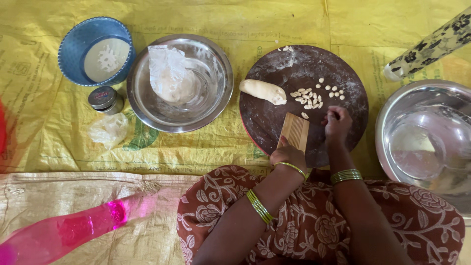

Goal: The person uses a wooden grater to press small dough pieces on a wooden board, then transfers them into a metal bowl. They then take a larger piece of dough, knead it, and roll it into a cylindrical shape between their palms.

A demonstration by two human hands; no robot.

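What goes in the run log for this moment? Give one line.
left hand: holds ridged wooden board | right hand: pinching, contents unclear | round dark floured board: pale dough log, small dough pieces

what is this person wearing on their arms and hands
Both forearms are bare, with no sleeves in view. The left hand has a thin gold-green bangle at the wrist and a stack further up the forearm. The right hand has a stack of green-gold bangles.

We are seeing soft, even daylight giving only faint shadows. Glare is shining off the steel bowl [179, 82] and the second steel bowl [426, 137]. A pink bottle [64, 230] is glowing, blurred, at the lower left edge.
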